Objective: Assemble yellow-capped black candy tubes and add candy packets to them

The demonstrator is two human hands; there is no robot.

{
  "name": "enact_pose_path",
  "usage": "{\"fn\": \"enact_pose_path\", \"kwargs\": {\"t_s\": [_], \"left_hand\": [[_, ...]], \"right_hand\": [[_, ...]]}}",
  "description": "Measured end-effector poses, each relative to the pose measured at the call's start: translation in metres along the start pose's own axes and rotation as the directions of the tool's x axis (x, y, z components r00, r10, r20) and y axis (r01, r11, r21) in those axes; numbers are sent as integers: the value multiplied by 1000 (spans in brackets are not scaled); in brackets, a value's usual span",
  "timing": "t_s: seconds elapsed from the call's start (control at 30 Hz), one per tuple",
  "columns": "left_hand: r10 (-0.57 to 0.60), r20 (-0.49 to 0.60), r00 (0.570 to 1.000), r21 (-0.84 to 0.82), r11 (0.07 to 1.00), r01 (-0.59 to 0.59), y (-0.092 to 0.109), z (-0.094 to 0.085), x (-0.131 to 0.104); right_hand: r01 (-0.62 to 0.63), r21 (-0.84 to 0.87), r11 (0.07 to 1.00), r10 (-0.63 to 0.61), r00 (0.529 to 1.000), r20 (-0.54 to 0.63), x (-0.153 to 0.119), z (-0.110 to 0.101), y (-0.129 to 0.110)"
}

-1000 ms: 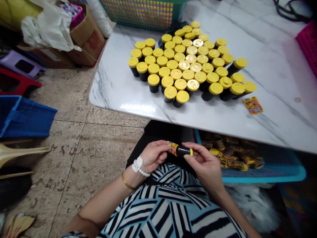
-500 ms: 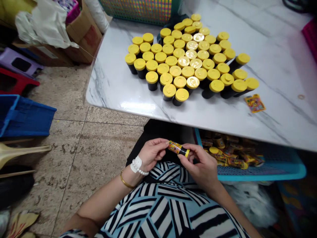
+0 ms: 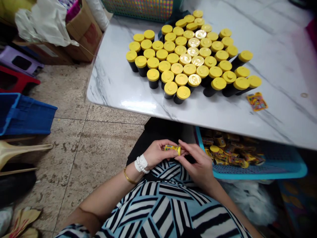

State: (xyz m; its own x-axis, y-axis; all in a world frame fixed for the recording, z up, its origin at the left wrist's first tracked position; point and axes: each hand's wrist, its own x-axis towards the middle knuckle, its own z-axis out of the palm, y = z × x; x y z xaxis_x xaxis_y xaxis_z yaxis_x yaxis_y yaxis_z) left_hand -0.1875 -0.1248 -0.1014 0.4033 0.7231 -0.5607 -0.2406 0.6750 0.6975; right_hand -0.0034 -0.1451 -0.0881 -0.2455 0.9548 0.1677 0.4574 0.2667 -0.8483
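Above patterned clothing (image 3: 173, 173), a person's left hand (image 3: 156, 154) pinches a labelled tube (image 3: 170, 147), right hand (image 3: 196, 162) curled by its yellow cap (image 3: 179, 151), grip unclear; apparently a label-fitting step, next calling for a steady hold

Basket (image 3: 260, 176) front accessible, back under tabletop (image 3: 210, 112)

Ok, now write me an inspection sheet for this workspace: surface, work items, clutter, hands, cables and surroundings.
Surface: white marbled table, glossy.
Work items: yellow-capped black tubes grouped on the table; printed tubes in the turquoise basket.
Clutter: one loose printed square beside the group.
Hands: left hand holds a printed tube; right hand is by its yellow cap, contact unclear.
Cables: nothing certain; a dark item at the top right is cut off.
Surroundings: blue crate, purple stool and cardboard box at picture left.
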Motion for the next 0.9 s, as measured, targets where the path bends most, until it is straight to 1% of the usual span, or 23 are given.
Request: {"fn": "enact_pose_path", "kwargs": {"t_s": [0.07, 0.2, 0.23, 0.3, 0.33, 0.37, 0.4, 0.43, 0.5, 0.53, 0.57, 0.6, 0.63, 0.67, 0.73, 0.8, 0.83, 0.87, 0.9], "left_hand": [[1, 19, 1000, -16, 1000, 0, 1, 2, 3], [-79, 102, 992, -74, 993, 87, 4, -2, 4], [-88, 102, 991, -74, 993, 95, 4, -3, 3], [-48, 65, 997, -35, 998, 50, 1, -5, 1], [-7, 40, 999, 4, 1000, 7, 0, -5, 1], [41, 14, 999, 56, 998, -42, -2, -4, 0], [95, -14, 995, 115, 989, -93, -4, -3, 0], [150, -41, 988, 179, 974, -140, -6, -1, 0], [227, -60, 972, 290, 936, -201, -9, 2, 1], [241, -50, 969, 325, 921, -212, -10, 3, 2], [232, -30, 972, 342, 916, -208, -12, 3, 3], [202, -9, 979, 338, 922, -187, -13, 2, 4], [158, 1, 987, 313, 938, -151, -14, 0, 5], [108, 3, 994, 269, 957, -105, -14, -2, 6], [6, 5, 1000, 160, 987, -7, -14, -7, 7], [-48, 26, 999, 85, 995, 46, -13, -11, 8], [-45, 44, 998, 67, 997, 42, -13, -12, 7], [-21, 59, 998, 60, 998, 17, -13, -13, 7], [19, 70, 997, 57, 998, -23, -13, -14, 7]], "right_hand": [[-2, -21, 1000, 2, 1000, -24, 0, -1, 2], [73, -67, 995, -76, 996, -40, -2, -4, 5], [83, -66, 994, -85, 996, -37, -4, -4, 6], [50, -20, 999, -51, 997, -52, -7, 2, 7], [0, 32, 999, 3, 997, -73, -8, 6, 8], [-75, 109, 991, 86, 991, -102, -9, 12, 9], [-165, 207, 964, 194, 973, -127, -9, 18, 11], [-258, 315, 913, 312, 941, -134, -10, 23, 12], [-416, 494, 763, 513, 855, -73, -11, 32, 15], [-471, 544, 695, 575, 818, -27, -12, 34, 17], [-509, 569, 646, 612, 791, 13, -13, 35, 18], [-526, 579, 623, 628, 777, 30, -14, 34, 20], [-519, 580, 628, 628, 778, 18, -16, 33, 21], [-492, 569, 659, 609, 793, -20, -18, 31, 22], [-406, 506, 761, 523, 845, -109, -21, 28, 23], [-335, 428, 839, 430, 891, -146, -22, 27, 25], [-330, 416, 847, 418, 898, -139, -23, 28, 25], [-349, 431, 832, 437, 891, -123, -23, 30, 25], [-395, 473, 788, 492, 866, -95, -22, 32, 26]]}}
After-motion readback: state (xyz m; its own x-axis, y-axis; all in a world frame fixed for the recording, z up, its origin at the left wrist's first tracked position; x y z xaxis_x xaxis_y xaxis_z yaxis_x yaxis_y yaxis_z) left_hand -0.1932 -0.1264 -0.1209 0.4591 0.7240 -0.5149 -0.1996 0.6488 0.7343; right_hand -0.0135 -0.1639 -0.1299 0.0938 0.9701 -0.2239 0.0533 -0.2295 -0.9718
